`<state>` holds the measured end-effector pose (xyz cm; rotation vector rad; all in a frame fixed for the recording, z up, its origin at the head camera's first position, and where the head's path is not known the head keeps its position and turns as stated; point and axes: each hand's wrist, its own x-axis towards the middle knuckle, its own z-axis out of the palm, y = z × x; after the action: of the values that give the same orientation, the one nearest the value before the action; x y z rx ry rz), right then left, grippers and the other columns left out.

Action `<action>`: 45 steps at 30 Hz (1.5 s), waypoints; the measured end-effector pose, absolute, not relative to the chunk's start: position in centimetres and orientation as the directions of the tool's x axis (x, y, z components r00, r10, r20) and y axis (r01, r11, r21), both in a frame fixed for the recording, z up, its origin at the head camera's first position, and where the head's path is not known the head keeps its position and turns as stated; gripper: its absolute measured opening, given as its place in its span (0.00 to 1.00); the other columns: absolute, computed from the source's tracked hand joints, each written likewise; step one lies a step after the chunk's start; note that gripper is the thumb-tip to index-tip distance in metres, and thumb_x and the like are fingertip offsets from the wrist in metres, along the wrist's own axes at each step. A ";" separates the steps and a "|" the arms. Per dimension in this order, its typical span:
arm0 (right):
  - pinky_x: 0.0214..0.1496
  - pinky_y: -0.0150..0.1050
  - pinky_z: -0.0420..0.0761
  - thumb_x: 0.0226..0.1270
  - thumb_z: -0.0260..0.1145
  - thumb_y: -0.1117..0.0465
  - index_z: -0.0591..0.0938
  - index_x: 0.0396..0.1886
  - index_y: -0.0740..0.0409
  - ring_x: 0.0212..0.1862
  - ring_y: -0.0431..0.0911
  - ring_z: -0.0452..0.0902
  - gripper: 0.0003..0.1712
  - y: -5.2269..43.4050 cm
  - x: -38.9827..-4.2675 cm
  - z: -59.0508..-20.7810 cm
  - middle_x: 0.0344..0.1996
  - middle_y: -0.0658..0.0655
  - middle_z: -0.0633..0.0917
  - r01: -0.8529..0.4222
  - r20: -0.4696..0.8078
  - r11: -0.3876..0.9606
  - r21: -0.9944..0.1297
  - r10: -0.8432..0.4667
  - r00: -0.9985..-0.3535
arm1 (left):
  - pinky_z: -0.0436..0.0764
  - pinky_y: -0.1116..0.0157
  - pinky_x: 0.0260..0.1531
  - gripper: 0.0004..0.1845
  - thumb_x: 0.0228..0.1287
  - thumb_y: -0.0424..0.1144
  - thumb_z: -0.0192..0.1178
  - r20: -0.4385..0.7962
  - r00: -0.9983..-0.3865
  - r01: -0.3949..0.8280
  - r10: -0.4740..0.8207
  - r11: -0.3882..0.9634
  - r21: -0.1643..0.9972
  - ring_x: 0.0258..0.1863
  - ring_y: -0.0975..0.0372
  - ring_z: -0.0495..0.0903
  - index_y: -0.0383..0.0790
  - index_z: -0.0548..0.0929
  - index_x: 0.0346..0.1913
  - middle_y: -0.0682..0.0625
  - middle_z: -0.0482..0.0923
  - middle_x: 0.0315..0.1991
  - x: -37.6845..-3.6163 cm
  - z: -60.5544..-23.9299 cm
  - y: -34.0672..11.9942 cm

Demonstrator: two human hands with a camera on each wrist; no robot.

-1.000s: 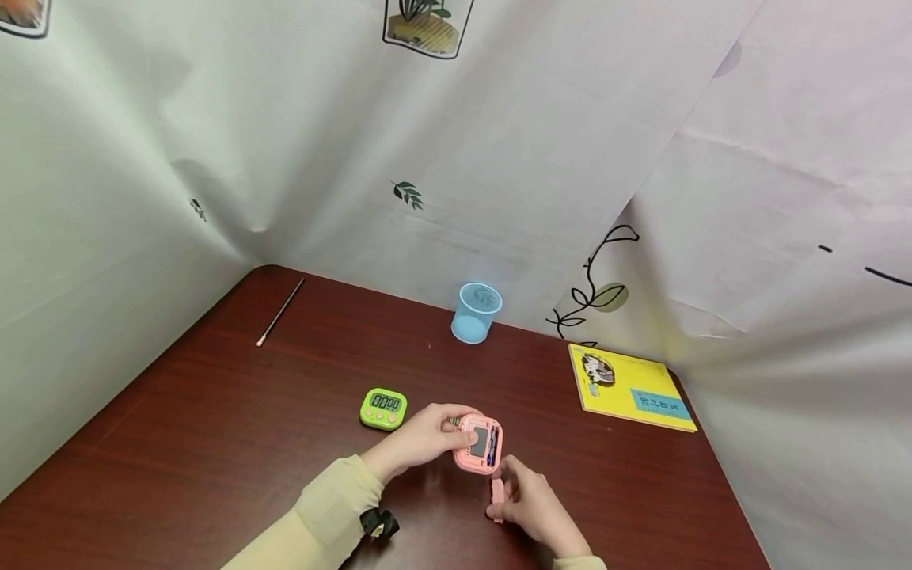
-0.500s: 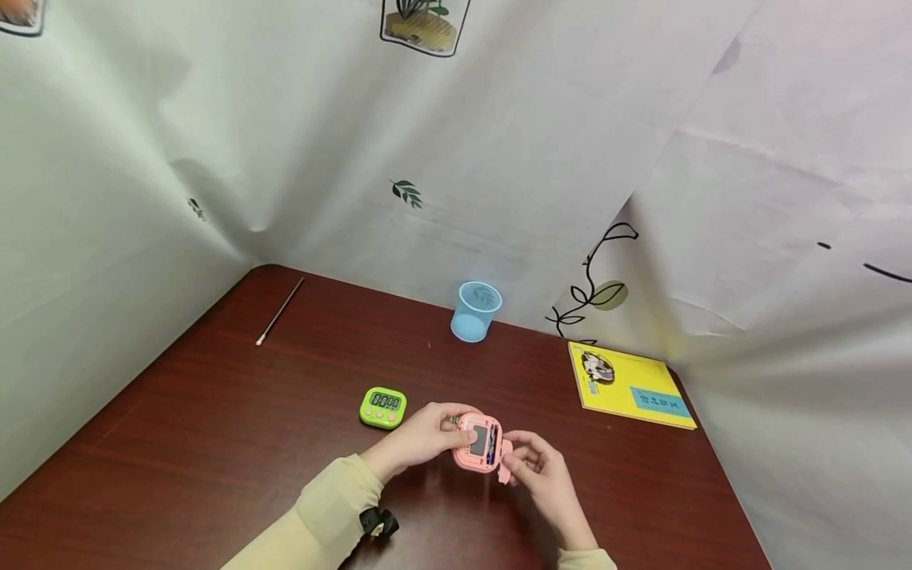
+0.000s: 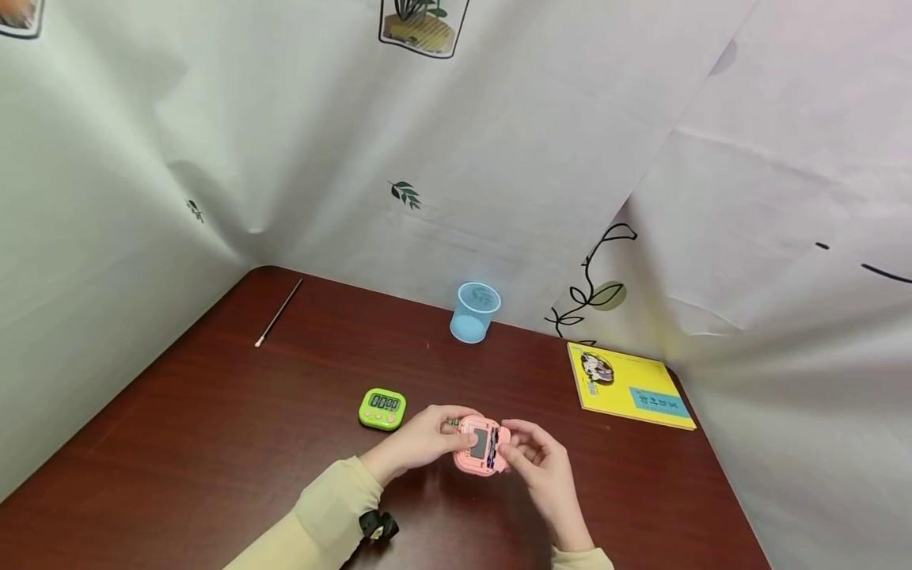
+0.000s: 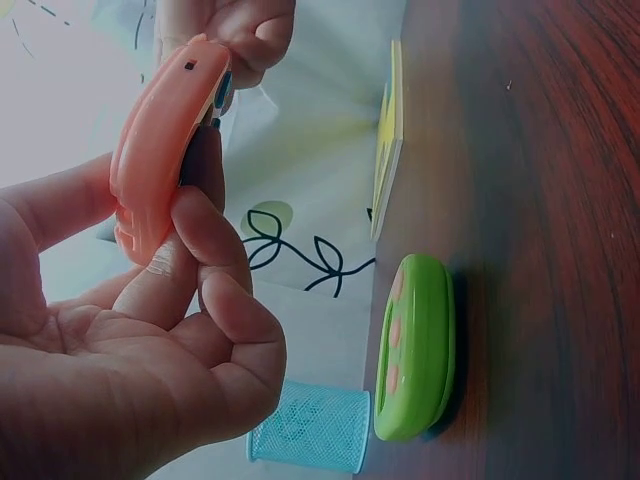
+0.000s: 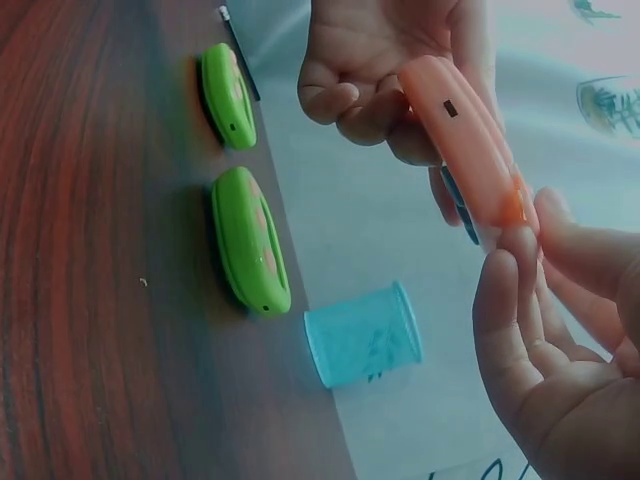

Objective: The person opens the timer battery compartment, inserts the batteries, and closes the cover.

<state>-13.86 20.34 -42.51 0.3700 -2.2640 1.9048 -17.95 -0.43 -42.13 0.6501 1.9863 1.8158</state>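
Pink timer [image 3: 480, 446] back — half-hidden by fingers [image 3: 518, 453]

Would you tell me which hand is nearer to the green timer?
Left. The left hand holds the pink timer just right of the green timer; the right hand is beyond the pink one.

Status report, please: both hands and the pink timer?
Left hand grips pink timer, held above the table. Right hand pinches its right edge. Green timer lies apart, nothing blocking.
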 end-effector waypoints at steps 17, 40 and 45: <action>0.24 0.35 0.79 0.49 0.72 0.75 0.76 0.51 0.69 0.18 0.39 0.75 0.26 19.8 -13.6 -42.1 0.20 0.56 0.80 -0.160 0.166 0.223 -0.961 0.006 -0.986 | 0.77 0.71 0.34 0.20 0.63 0.35 0.61 0.048 -0.829 0.142 0.557 0.128 0.982 0.37 0.65 0.83 0.33 0.77 0.57 0.45 0.84 0.41 -17.6 -42.2 -0.2; 0.28 0.35 0.80 0.57 0.69 0.69 0.76 0.51 0.78 0.23 0.40 0.79 0.24 20.4 -13.7 -41.3 0.27 0.64 0.85 0.018 -0.061 0.306 -0.952 -0.132 -0.989 | 0.74 0.71 0.26 0.18 0.61 0.30 0.62 0.076 -0.817 0.237 0.572 0.211 0.948 0.30 0.66 0.80 0.41 0.80 0.54 0.46 0.80 0.42 -17.3 -42.0 -0.1; 0.27 0.33 0.79 0.60 0.67 0.69 0.78 0.42 0.81 0.22 0.38 0.78 0.16 20.6 -13.5 -41.3 0.24 0.63 0.84 0.016 -0.076 0.293 -0.956 -0.197 -0.977 | 0.74 0.71 0.26 0.18 0.60 0.28 0.61 0.081 -0.807 0.226 0.585 0.180 0.957 0.30 0.67 0.81 0.41 0.80 0.54 0.43 0.81 0.44 -17.2 -42.1 -0.1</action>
<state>-13.52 20.62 -41.34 0.1891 -2.6647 1.9735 -17.23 -0.08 -42.05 0.7722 2.1565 1.6646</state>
